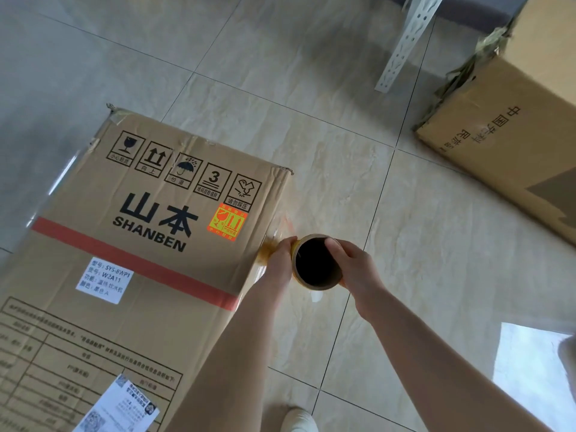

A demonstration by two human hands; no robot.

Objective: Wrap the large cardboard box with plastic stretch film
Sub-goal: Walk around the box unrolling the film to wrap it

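We look down at a big brown box (140, 244) lying flat on the tiled floor (405, 244). It has black signs, a red stripe (124, 247), an orange sticker (229, 222) and a white label (104, 283). We hold a roll of film (314, 263) just beside the box's right edge and see into its dark hole. Our left hand (280, 257) grips the side by the box. Our right hand (352, 263) grips the other side, thumb over the rim. Shiny clear film (53, 194) shows along the box's left edge. Another brown box (514, 135) lies well apart on the right, near a white strip with holes (402, 48). One pale shoe (299, 420) shows below.
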